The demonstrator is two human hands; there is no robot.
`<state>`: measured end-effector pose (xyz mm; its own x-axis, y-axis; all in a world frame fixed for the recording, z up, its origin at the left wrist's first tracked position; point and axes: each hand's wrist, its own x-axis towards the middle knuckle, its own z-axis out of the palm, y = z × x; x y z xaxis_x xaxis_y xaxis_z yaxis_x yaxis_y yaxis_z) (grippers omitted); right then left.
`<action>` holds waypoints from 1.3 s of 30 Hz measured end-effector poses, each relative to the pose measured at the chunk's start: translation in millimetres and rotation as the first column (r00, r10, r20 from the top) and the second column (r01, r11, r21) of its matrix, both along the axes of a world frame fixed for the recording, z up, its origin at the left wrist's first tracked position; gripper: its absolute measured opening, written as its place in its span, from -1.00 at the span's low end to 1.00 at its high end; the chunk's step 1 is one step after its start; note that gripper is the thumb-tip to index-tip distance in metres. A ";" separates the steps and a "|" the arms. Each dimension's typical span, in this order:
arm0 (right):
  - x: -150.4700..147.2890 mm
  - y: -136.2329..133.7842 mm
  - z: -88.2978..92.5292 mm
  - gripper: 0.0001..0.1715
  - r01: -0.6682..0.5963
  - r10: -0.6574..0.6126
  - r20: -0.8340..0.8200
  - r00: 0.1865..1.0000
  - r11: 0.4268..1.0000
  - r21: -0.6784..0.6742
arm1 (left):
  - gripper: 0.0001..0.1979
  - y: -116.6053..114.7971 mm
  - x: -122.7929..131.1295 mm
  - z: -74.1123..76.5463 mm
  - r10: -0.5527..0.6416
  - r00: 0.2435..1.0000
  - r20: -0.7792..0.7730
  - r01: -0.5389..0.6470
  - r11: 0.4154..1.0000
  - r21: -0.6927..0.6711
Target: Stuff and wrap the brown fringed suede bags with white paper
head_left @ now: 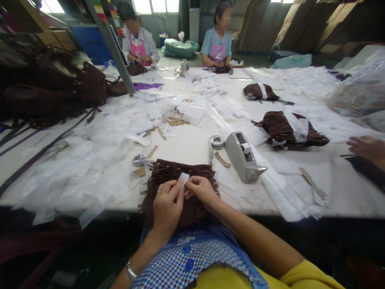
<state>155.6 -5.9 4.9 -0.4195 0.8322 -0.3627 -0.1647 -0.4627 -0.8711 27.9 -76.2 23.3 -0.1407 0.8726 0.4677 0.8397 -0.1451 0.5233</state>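
A dark brown fringed bag (168, 170) lies at the table's front edge, close against my body. Over it, my left hand (169, 202) pinches a small white slip (184, 176) between thumb and fingers. My right hand (201, 192) meets it from the other side, its fingertips closed at the slip's lower right edge. Whether the right fingers grip the slip itself or a thin part of the bag is hidden. Gold-coloured eyelets show along the bag's top edge.
A grey tape dispenser (243, 156) stands right of the bag, near a wrapped ring-shaped roll (216, 141). White wrapping pieces (90, 160) cover the left. Wrapped fringed bags (293, 128) lie at right, near another person's hand (368, 148). Two people work across the table.
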 end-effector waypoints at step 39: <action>42.7 9.9 28.7 -0.44 -0.099 0.040 0.250 0.968 0.968 0.231 | -0.50 27.5 -30.0 3.1 0.247 0.523 0.816 0.411 0.765 -0.496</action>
<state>198.3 4.0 33.6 -0.4040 0.8788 -0.2539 0.0889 -0.2385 -0.9671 -2.1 -48.7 26.4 -0.0637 0.9109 -0.4076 -0.0108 0.4078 0.9130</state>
